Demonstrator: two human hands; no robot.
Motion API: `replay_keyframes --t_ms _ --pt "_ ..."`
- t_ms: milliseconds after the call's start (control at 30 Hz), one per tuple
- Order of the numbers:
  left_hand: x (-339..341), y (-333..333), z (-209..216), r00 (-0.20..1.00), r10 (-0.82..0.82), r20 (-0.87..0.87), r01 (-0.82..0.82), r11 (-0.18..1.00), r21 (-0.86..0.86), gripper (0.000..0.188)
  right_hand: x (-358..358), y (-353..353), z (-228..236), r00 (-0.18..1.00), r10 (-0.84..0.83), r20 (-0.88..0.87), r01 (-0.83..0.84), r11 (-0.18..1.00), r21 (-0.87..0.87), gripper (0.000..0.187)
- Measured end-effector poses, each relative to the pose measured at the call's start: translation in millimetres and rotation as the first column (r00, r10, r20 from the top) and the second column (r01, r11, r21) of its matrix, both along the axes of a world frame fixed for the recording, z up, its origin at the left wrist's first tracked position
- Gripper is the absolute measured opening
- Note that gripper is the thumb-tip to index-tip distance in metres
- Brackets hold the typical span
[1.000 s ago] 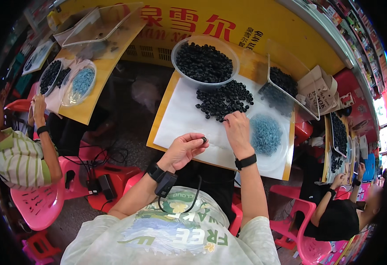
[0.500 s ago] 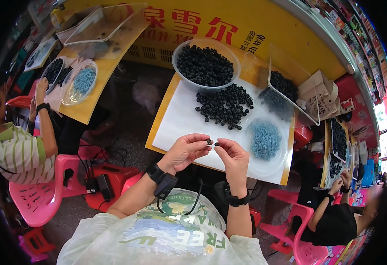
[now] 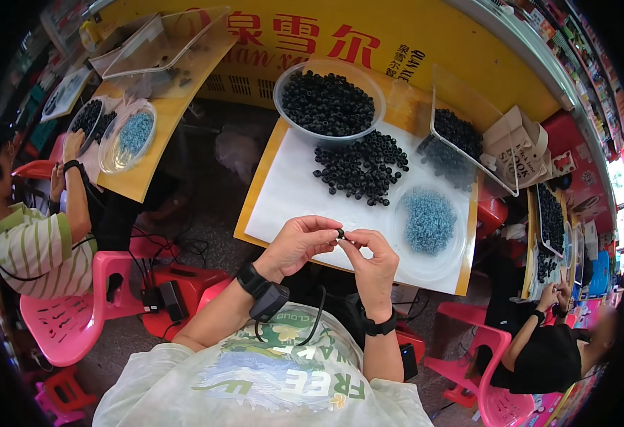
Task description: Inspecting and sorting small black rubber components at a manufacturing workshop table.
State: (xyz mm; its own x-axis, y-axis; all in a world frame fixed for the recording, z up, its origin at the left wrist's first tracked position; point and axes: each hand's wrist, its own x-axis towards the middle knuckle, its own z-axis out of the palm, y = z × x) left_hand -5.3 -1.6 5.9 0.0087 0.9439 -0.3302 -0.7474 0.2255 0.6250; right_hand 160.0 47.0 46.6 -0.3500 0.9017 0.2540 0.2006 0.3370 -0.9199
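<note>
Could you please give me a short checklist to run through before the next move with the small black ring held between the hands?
1. Small black ring pinched between left hand and right hand: ok.
2. Ring held above the white sheet, so a drop would land on it: ok.
3. Loose pile of black rings on the sheet in front of the hands: ok.
4. Clear round dish of pale blue pieces beside the right hand, upright: ok.
5. Clear bowl of black rings stocked: ok.
6. Whether a blue piece is already fitted in the ring: cannot tell, too small.
</note>
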Motion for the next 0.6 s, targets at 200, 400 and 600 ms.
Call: replay_keyframes --t_ms 200,400,600 --pt "1.0 -0.2 3.4 0.999 -0.017 -0.034 0.017 1.0 -0.01 0.021 0.4 -1.2 -3.7 1.0 0.005 0.02 -0.006 1.0 0.021 0.016" --pt "-3.0 0.3 -4.4 0.995 -0.092 -0.04 0.093 0.996 0.015 0.024 4.2 0.7 0.2 0.993 0.052 0.102 -0.048 0.998 -0.037 0.02" --pt "-11.2 -2.1 -5.1 0.957 -0.291 -0.012 0.291 0.957 0.018 0.048 17.4 6.5 -9.5 0.959 0.266 0.094 -0.253 0.959 -0.128 0.031"
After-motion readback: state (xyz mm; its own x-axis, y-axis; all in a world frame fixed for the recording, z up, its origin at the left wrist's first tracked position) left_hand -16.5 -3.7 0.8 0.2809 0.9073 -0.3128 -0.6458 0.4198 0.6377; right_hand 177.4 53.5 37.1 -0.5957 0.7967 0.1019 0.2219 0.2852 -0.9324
